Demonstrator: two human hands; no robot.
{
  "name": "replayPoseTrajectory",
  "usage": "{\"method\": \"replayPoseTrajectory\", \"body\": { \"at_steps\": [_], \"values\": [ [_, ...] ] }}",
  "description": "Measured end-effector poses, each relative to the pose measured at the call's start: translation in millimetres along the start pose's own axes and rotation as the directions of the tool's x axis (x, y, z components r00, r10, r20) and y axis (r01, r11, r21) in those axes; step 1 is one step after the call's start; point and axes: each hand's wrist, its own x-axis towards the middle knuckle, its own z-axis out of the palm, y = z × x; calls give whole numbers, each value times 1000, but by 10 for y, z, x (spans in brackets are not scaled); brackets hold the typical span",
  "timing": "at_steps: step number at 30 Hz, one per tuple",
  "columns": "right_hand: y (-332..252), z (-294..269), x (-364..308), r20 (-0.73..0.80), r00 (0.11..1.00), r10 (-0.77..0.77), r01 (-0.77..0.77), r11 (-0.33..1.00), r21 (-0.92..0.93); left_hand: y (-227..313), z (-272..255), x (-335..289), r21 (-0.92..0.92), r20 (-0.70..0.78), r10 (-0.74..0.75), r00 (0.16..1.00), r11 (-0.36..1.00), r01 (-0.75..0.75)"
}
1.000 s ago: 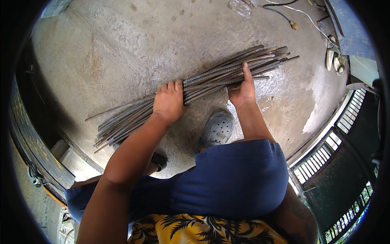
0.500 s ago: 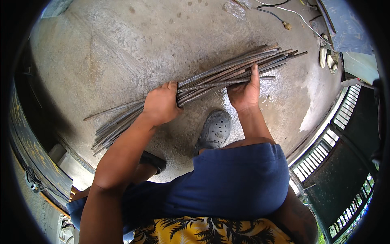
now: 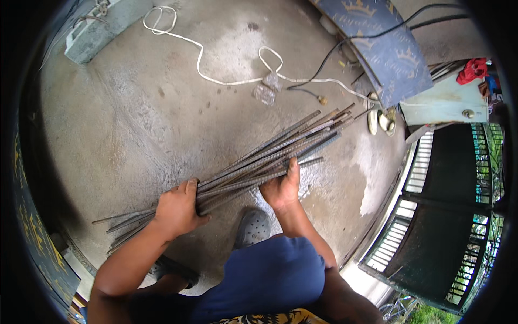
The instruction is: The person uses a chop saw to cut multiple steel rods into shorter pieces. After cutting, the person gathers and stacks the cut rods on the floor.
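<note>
A loose bundle of ribbed steel rebar rods [image 3: 253,164] slants across in front of me, its far ends fanning out to the upper right. My left hand [image 3: 178,208] is closed over the bundle toward its lower left end. Nearer the other end, my right hand [image 3: 281,188] cups the rods from below, with its thumb up along the near side. Its fingers are mostly hidden under the rods. The bundle passes above the concrete floor [image 3: 156,124], just beyond my grey clog [image 3: 252,229].
A white cord [image 3: 226,83] and a black cable ending in a plug [image 3: 322,100] lie ahead, beside crumpled clear plastic [image 3: 264,93]. A blue printed panel [image 3: 377,48] leans at upper right, near pale shoes [image 3: 372,121]. A dark metal gate [image 3: 448,232] stands at right.
My view has tilted up and swung right, so the floor ahead and the gate show more. Both hands keep their hold on the rods, whose far ends look a little more fanned.
</note>
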Motion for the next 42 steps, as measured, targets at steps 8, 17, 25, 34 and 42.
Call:
{"method": "replayPoseTrajectory", "body": {
  "at_steps": [8, 17, 25, 34, 42],
  "values": [
    [-87, 859, -138, 333, 941, -56, 109, 984, -141, -14, -646, -199, -127, 53, -61, 997, 990, 68],
    [-231, 2343, -438, 426, 888, -171, 263, 950, -168, -91, -1224, -617, -126, -300, -31, 953, 992, -7],
    [-403, 4281, -1060, 741, 570, -356, 531, 847, -2, 27, -2310, -1190, -209, -608, -152, 779, 978, 28],
    [-989, 5237, -1158, 954, 276, -119, 506, 862, -39, 146, -3127, -1199, 50, -997, 60, 52, 983, -176],
    [-741, 5191, -1287, 916, 309, -257, 701, 712, -36, 7, -3542, -1050, 156, -986, 113, -122, 886, -437]
  ]
}}
